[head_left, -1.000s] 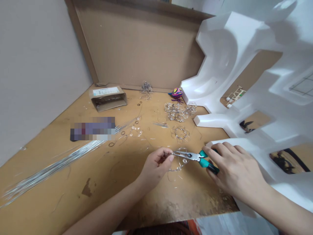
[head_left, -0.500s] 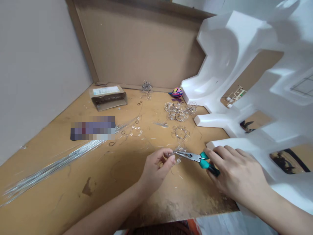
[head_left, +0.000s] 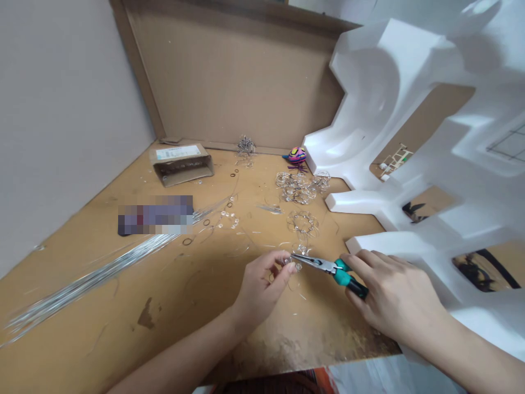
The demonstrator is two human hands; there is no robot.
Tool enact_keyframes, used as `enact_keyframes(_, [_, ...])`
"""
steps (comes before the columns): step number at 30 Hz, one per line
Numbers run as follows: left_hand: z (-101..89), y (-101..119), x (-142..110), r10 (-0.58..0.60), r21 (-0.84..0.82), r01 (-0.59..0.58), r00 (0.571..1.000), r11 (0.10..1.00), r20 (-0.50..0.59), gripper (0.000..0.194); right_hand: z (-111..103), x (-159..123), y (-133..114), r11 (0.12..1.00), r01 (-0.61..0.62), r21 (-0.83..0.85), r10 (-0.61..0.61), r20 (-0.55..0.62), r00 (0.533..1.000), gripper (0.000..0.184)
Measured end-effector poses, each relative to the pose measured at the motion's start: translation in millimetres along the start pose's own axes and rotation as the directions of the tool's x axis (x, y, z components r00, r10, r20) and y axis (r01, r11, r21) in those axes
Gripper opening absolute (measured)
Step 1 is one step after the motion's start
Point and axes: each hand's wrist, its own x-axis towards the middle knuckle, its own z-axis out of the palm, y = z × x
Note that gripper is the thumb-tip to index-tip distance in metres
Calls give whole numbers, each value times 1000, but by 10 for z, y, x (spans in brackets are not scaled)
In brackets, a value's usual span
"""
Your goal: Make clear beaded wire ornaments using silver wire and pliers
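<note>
Between the thumb and fingers of my left hand [head_left: 264, 287] is a small beaded wire piece with clear beads [head_left: 298, 267], partly hidden by the fingertips. My right hand [head_left: 394, 290] grips the green and black handles of long-nose pliers [head_left: 324, 265]. The pliers point left, and their tips are at the wire by my left fingertips. Whether the jaws pinch the wire is too small to tell. Just beyond the hands lies a ring of wire and clear beads [head_left: 303, 223]. Farther back sits a cluster of similar beaded wire rings [head_left: 298, 189].
A bundle of straight silver wires [head_left: 102, 279] stretches across the left of the table, beside a blurred-out flat object [head_left: 156, 214]. Behind it stands an open cardboard box [head_left: 182, 164]. Loose clear beads [head_left: 229, 219] lie mid-table. White foam packing [head_left: 369, 202] borders the right.
The pliers and my right hand have shifted very slightly, with the tips still by my left fingertips. My left hand stays almost in place, holding the beaded wire piece.
</note>
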Motion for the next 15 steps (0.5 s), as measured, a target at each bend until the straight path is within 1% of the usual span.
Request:
enact_keyframes(6, [7,18,16,-8,33,9,1000,999,-28,11,19,-10,6,1000,8,6,-8,-11,1000,11])
enact_keyframes(9, [13,18,18,-15,33,16,999,999,-35,12,22,-8,-6,1000,-18,-8,19,30,999,13])
enact_keyframes(11, [15,15,19,-34,5,34,999,999,-17,12,18,1,-17,999,-42,-20,43,70,997,18])
enact_keyframes(13, [8,17,33,-85,-59,84,996,995,-2,13,11,9,-21,997,-67,-37,70,101,992,24])
enact_keyframes(15, [-13,23,65,-176,-146,174,984,974,-1,13,5,3,-13,994,-92,-56,98,113,989,27])
